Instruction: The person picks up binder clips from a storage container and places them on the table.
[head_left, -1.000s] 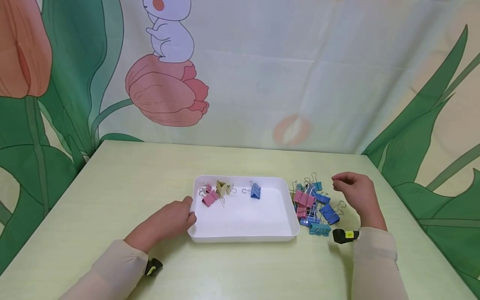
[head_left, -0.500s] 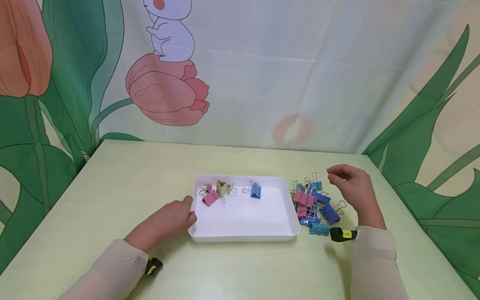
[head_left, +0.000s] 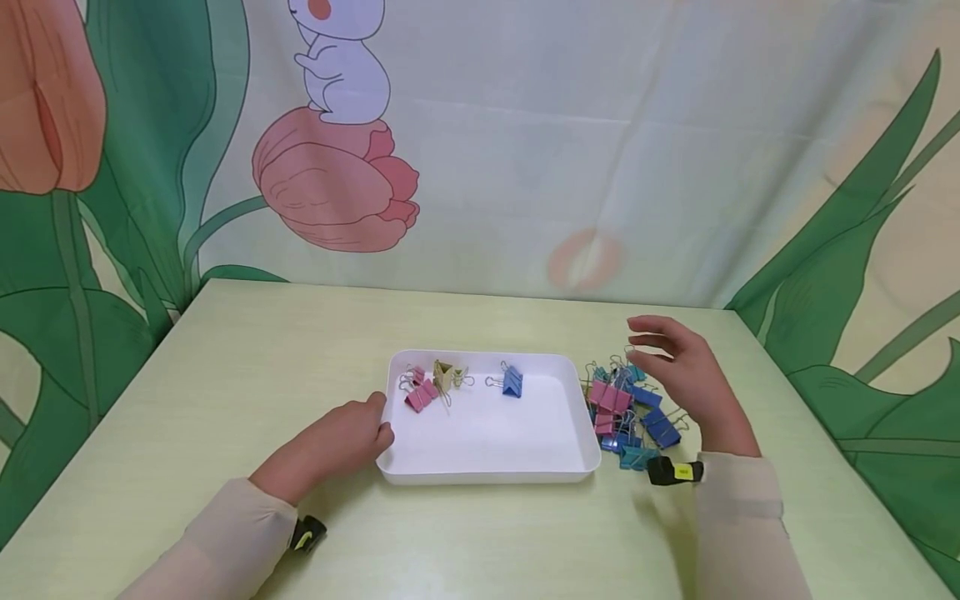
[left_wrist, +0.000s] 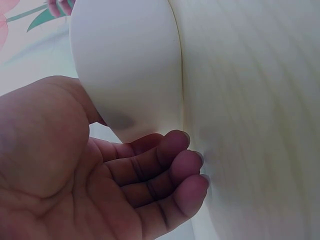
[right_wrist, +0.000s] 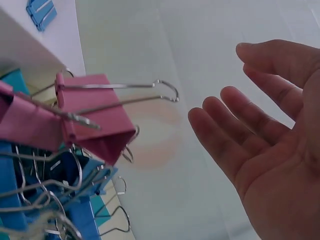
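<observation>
My left hand [head_left: 337,440] grips the left side of a shallow white tray [head_left: 487,477]. In the left wrist view, bent fingers [left_wrist: 185,195] lie beside the tray's outer wall [left_wrist: 125,60]. Inside the tray are pink binder clips [head_left: 421,396], yellow binder clips [head_left: 443,377] and a blue binder clip [head_left: 512,382]. My right hand [head_left: 690,375] hovers over the far right of a heap of binder clips, fingers apart and nothing between them. In the right wrist view, a pink binder clip [right_wrist: 95,112] with wire handles tops the heap, left of the open hand [right_wrist: 270,125].
The heap, with a dark blue binder clip [head_left: 661,427] and a teal binder clip [head_left: 637,457], lies against the tray's right side. A pale wooden table [head_left: 300,333] bears everything. Behind it hangs a printed cloth [head_left: 487,183] with tulips and a white animal.
My right hand has moved left over the heap, and its fingers have spread from a closer, bent shape. My left hand, the tray and the clips stay where they were.
</observation>
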